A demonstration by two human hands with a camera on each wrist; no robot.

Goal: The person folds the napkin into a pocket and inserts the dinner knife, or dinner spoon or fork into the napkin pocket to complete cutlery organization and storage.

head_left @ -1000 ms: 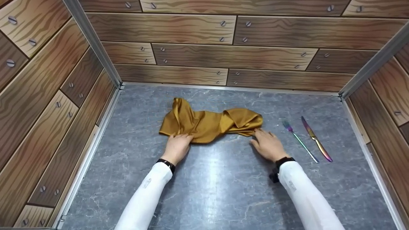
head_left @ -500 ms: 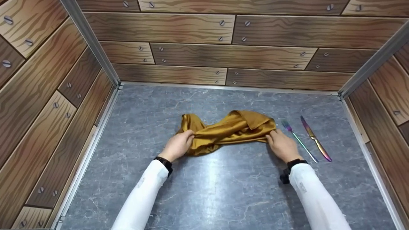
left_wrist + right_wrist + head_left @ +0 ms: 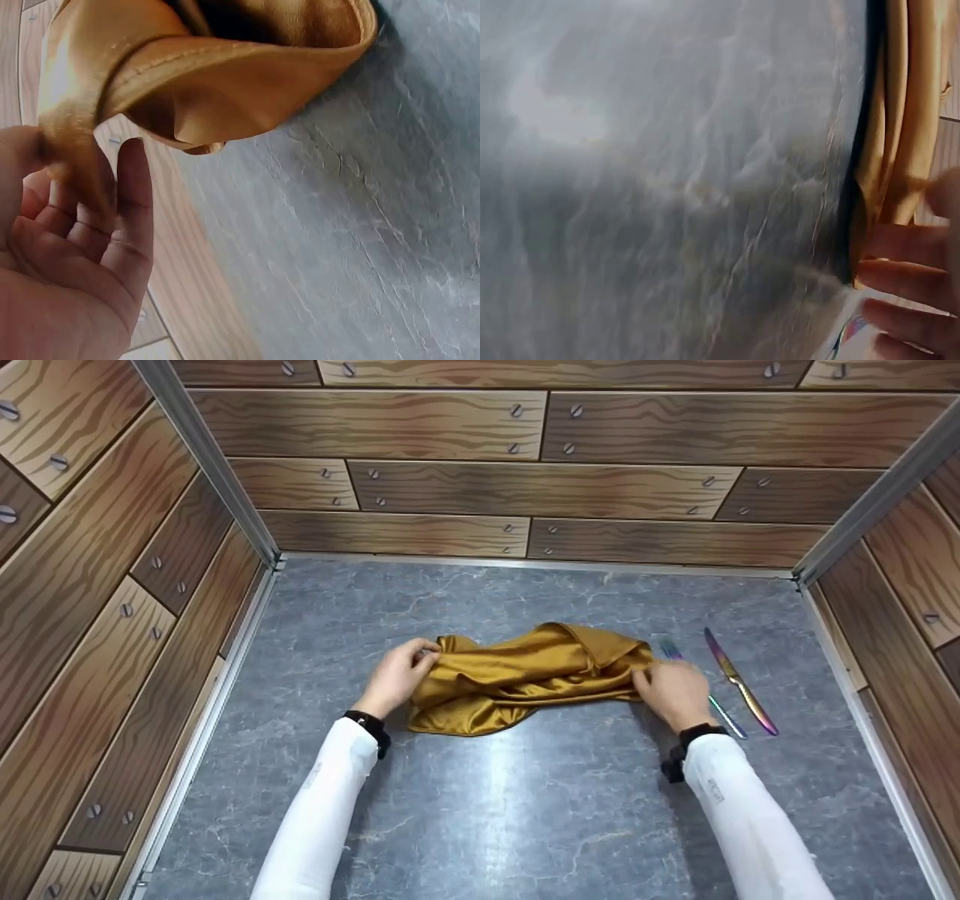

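A shiny mustard-gold satin cloth (image 3: 517, 675) lies bunched and stretched sideways between both hands, its folds running left to right. My left hand (image 3: 394, 675) pinches its left end between thumb and fingers. In the left wrist view the hand (image 3: 90, 247) has the fabric (image 3: 217, 82) draping away from its fingertips, with a stitched hem showing. At the cloth's right end my right hand (image 3: 675, 690) grips the gathered edge. The right wrist view shows the fingers (image 3: 907, 277) curled at the layered folds (image 3: 900, 105).
Right of the right hand lie an iridescent fork (image 3: 726, 716), partly hidden by that hand, and an iridescent knife (image 3: 739, 682). The grey marbled surface (image 3: 510, 817) is bounded by wood-patterned walls (image 3: 420, 532) with metal edge strips.
Both hands have gone from resting at the cloth's near edge to gripping its ends. The cloth has shifted right and nearer, and its left end is now drawn leftward. The right hand now overlaps the fork.
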